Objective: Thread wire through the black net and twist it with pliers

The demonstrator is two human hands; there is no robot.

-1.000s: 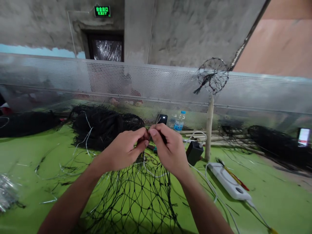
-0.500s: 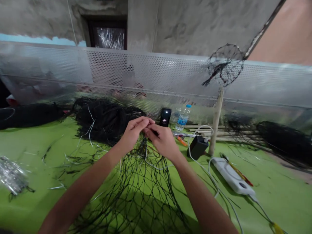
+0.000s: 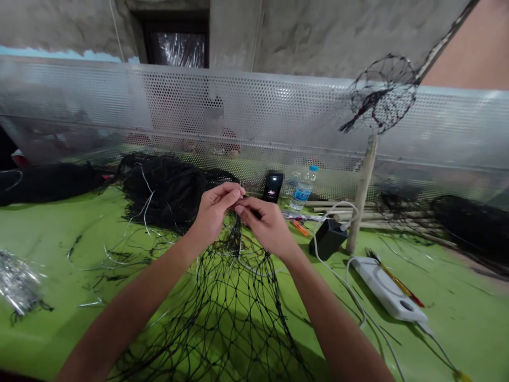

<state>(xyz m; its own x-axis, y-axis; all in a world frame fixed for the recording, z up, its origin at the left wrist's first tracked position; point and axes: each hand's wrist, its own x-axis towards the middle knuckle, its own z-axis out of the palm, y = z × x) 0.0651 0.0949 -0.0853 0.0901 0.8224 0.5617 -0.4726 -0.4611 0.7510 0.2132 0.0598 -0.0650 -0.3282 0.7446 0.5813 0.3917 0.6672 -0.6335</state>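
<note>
A black knotted net [image 3: 233, 297] spreads over the green tabletop from between my forearms and narrows to a gathered end under my fingers. My left hand [image 3: 214, 209] is closed in a pinch on the net's gathered strands. Close against it, my right hand [image 3: 264, 220] pinches the same strands, thumb and forefinger meeting the left fingertips. A dark tuft of cord ends [image 3: 235, 236] hangs just below the two hands. The exact strand or knot between the fingertips is too small to make out.
A heap of black netting [image 3: 159, 193] lies behind my left hand. Beyond my right hand stand a phone [image 3: 272, 188], a water bottle [image 3: 303, 190], a black box [image 3: 328, 239] and a wooden post [image 3: 362, 196] with a netted hoop [image 3: 384, 98]. A white power strip [image 3: 387, 289] trails cables. A perforated metal panel [image 3: 262, 114] runs behind.
The view has shifted slightly, moving the post and bottle rightward and up in the picture. Both hands stay together at the net's gathered end, with the left fingers turned a little more upright.
</note>
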